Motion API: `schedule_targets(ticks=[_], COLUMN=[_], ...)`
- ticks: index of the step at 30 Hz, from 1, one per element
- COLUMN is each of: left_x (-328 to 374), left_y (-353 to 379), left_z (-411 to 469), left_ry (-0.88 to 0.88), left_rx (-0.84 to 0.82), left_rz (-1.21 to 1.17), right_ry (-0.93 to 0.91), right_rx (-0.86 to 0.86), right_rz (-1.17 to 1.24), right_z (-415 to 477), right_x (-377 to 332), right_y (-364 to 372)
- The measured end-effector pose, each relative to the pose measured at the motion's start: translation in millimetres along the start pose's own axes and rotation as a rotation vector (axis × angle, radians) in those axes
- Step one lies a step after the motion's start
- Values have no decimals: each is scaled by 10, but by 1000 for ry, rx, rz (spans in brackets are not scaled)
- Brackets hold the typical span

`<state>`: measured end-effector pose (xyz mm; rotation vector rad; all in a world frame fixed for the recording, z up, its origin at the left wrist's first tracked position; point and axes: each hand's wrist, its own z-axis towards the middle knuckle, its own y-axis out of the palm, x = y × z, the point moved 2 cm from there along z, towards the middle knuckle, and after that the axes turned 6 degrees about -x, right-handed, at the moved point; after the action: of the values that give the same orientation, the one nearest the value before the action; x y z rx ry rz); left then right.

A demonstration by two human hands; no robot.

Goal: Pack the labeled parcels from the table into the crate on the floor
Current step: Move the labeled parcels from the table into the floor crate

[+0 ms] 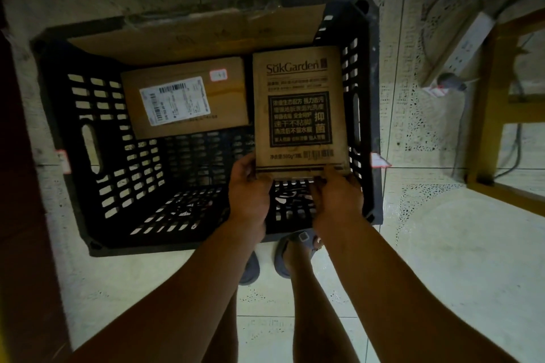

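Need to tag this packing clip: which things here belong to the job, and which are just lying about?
Job:
- black crate
- printed box, gripped at its near edge by the left hand and right hand
- labelled box, lying in the crate

Lying about:
- power strip
- cable
- wooden frame

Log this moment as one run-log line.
printed box: held over crate, right side | left hand, right hand: both grip its near edge | labeled parcel: already inside
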<state>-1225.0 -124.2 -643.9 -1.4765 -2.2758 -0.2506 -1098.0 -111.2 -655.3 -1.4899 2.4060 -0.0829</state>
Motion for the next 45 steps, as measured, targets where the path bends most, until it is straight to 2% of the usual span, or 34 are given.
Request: schedule_targets(ticks=[2,6,9,13,16,20,25,29,34,41,45], left_x=[20,79,133,251,400,804,1461,1905,2273,2431,2286], left_y=[46,108,141,159,153,178,178,161,217,908,1497], left_z=[195,426,398,175,-118,-750,-1705,-2617,-3761,-4958,-5570], left_ry=[-45,-76,-134,-127,-105,-34,47,141,201,368,444], left_rx=[11,-83,-193,-202,-178,-202,-247,-367,-543,-684,-817], left_rz=[123,226,301,340,258,229,175,261,243,472,534], right_ry=[95,168,170,147,107,32,-79,-177,-335,-604,-703], right_rx=[-102,-190,-221,-244,-294,-365,-347,-333,-273,-196,-152], right_rz=[107,65,48,50,16,-14,18,54,97,65,162], right_z=[40,136,88,-157,-482,-1129,-2158,-3044,-4131,-5083,-5278], right_x=[-150,-242,-252,-322,-450,-736,-1122,-1292,-1419,-1709,-1849], right_y=[135,176,87,-33,-108,-238,-532,-868,-1445,-2534,-3373])
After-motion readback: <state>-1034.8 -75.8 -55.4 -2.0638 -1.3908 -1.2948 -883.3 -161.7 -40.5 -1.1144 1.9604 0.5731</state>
